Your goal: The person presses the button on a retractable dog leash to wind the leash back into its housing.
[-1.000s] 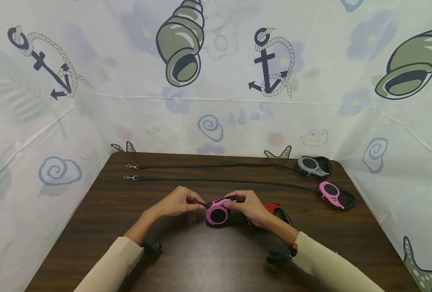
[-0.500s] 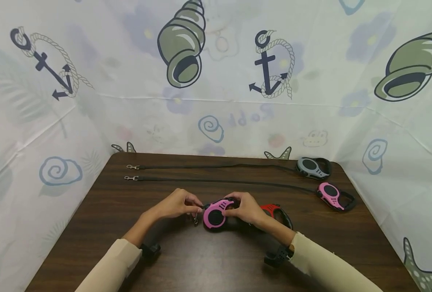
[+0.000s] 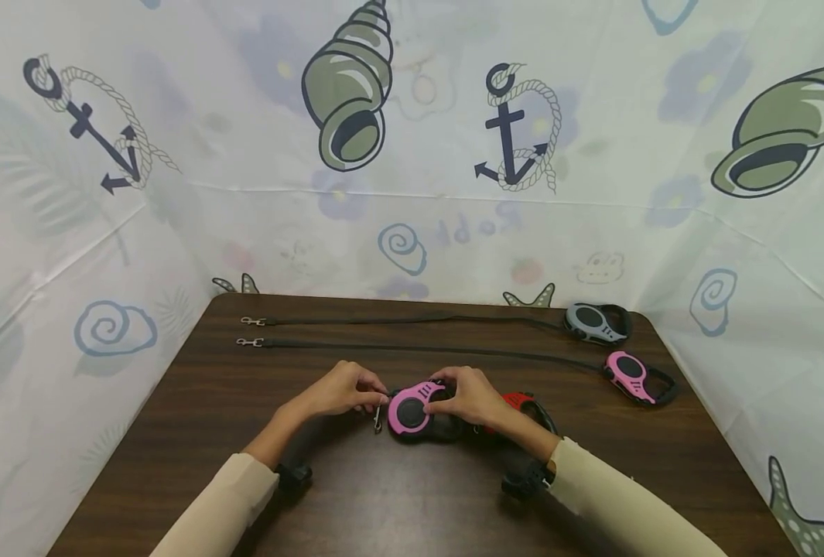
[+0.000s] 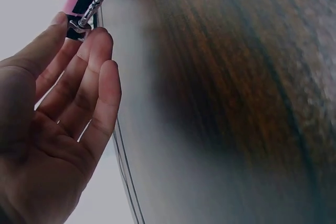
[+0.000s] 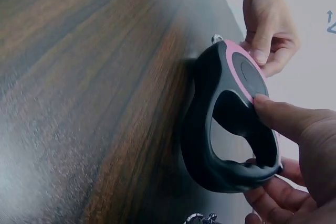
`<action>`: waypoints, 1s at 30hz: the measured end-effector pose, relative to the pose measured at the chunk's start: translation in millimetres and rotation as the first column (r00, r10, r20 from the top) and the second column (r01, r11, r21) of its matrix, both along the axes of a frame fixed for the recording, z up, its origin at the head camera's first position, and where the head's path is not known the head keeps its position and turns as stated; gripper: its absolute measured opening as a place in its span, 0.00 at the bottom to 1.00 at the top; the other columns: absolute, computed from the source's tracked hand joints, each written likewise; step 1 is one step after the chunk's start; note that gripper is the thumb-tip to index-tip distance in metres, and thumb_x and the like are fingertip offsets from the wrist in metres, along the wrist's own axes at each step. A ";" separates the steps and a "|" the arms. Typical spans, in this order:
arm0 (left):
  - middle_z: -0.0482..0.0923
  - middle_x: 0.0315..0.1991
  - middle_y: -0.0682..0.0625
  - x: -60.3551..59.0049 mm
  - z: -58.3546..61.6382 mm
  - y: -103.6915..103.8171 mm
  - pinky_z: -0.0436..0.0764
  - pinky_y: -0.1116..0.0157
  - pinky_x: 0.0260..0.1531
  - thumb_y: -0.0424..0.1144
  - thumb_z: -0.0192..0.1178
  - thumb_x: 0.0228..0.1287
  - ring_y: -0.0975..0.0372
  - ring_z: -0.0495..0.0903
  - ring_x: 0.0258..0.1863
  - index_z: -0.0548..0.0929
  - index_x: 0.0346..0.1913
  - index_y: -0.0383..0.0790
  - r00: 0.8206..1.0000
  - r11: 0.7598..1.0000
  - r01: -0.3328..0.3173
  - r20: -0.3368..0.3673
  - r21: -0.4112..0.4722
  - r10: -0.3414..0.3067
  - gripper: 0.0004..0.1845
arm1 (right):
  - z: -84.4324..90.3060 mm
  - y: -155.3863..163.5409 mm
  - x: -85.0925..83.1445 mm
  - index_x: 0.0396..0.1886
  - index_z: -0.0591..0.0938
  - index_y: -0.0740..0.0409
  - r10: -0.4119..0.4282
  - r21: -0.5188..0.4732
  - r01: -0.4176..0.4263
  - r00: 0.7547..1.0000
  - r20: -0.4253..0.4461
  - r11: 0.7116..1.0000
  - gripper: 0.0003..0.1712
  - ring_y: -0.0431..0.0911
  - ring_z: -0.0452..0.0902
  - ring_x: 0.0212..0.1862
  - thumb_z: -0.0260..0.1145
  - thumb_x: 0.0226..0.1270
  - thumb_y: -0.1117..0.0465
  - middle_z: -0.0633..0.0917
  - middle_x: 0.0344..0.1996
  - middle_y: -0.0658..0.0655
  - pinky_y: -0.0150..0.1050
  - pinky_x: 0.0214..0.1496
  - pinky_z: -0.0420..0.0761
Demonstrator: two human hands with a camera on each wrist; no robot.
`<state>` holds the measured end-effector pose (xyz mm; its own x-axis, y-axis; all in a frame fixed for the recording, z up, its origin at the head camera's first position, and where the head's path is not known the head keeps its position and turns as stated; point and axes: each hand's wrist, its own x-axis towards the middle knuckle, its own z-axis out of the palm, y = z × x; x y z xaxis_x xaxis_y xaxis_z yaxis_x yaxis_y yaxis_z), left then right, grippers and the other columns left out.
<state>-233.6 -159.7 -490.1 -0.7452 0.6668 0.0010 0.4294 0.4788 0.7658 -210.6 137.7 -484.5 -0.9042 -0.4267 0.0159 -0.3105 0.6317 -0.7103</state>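
Four retractable leashes are seen on the dark wooden table (image 3: 175,433) from the head view; a pink-and-black plastic leash housing (image 3: 412,414) at its middle is steadied by the right hand (image 3: 470,398), fingers curled round it. From the left wrist, the silver metal clip (image 4: 92,6) at the housing's mouth is pinched by the left hand (image 4: 58,119), seemingly so its cord can be drawn. From the right wrist, the housing is shown propped on edge, its handle loop gripped.

Both arms wear long cream sleeves. A black camera unit is strapped under each wrist. The left hand (image 3: 342,388) and right hand (image 3: 469,396) are bare.
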 end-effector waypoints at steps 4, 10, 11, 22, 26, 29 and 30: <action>0.89 0.30 0.52 -1.9 -3.9 1.1 0.85 0.67 0.27 0.38 0.71 0.71 0.60 0.86 0.27 0.94 0.44 0.40 1.000 1.000 -0.007 -0.017 -0.019 0.007 0.06 | -1.8 0.4 -3.7 0.58 0.87 0.60 0.020 0.052 -0.019 1.000 -0.021 0.998 0.31 0.43 0.81 0.40 0.83 0.60 0.49 0.90 0.42 0.52 0.37 0.44 0.80; 0.88 0.28 0.52 -3.0 -6.8 2.5 0.82 0.70 0.25 0.38 0.70 0.72 0.62 0.84 0.25 0.94 0.42 0.41 0.999 0.999 -0.006 -0.044 -0.033 0.004 0.05 | -0.5 0.4 -8.3 0.57 0.88 0.60 0.082 0.101 -0.076 0.995 -0.058 0.992 0.30 0.42 0.77 0.36 0.81 0.62 0.47 0.90 0.40 0.53 0.36 0.39 0.77; 0.88 0.28 0.52 -2.8 -7.0 2.7 0.81 0.70 0.25 0.38 0.70 0.72 0.63 0.83 0.25 0.94 0.42 0.41 0.999 0.999 -0.004 -0.049 -0.037 0.003 0.05 | -1.2 0.8 -8.8 0.57 0.88 0.60 0.090 0.105 -0.083 0.994 -0.061 0.991 0.30 0.42 0.76 0.35 0.81 0.63 0.46 0.90 0.40 0.53 0.36 0.38 0.76; 0.85 0.25 0.55 -5.3 -12.1 2.1 0.76 0.71 0.23 0.41 0.71 0.72 0.70 0.76 0.22 0.94 0.40 0.45 0.994 0.998 -0.012 -0.105 -0.064 0.005 0.05 | -7.2 1.9 -9.2 0.54 0.91 0.53 0.115 0.189 -0.078 0.974 -0.196 0.979 0.27 0.47 0.80 0.47 0.79 0.62 0.42 0.89 0.45 0.52 0.46 0.47 0.71; 0.87 0.29 0.56 -5.4 -10.4 0.5 0.76 0.70 0.26 0.43 0.71 0.72 0.69 0.76 0.24 0.94 0.43 0.44 0.991 0.997 -0.020 -0.134 -0.072 0.010 0.07 | -5.7 5.0 -7.3 0.55 0.90 0.53 0.105 0.186 -0.065 0.971 -0.213 0.980 0.27 0.49 0.82 0.53 0.79 0.63 0.42 0.89 0.49 0.53 0.52 0.54 0.75; 0.90 0.35 0.56 -4.9 -9.1 -3.1 0.81 0.68 0.32 0.44 0.70 0.73 0.69 0.81 0.29 0.94 0.45 0.43 0.983 0.997 -0.040 -0.179 -0.070 0.027 0.09 | -3.9 9.8 -5.7 0.56 0.89 0.56 0.115 0.172 -0.076 0.966 -0.230 0.982 0.27 0.51 0.84 0.55 0.78 0.65 0.43 0.89 0.51 0.54 0.54 0.59 0.79; 0.91 0.38 0.56 -4.8 -8.6 -4.8 0.83 0.66 0.35 0.44 0.70 0.73 0.68 0.83 0.32 0.94 0.46 0.43 0.980 0.997 -0.051 -0.197 -0.065 0.037 0.09 | -3.1 11.7 -5.4 0.57 0.89 0.57 0.122 0.167 -0.084 0.965 -0.233 0.982 0.27 0.51 0.84 0.56 0.78 0.66 0.44 0.89 0.52 0.55 0.54 0.60 0.80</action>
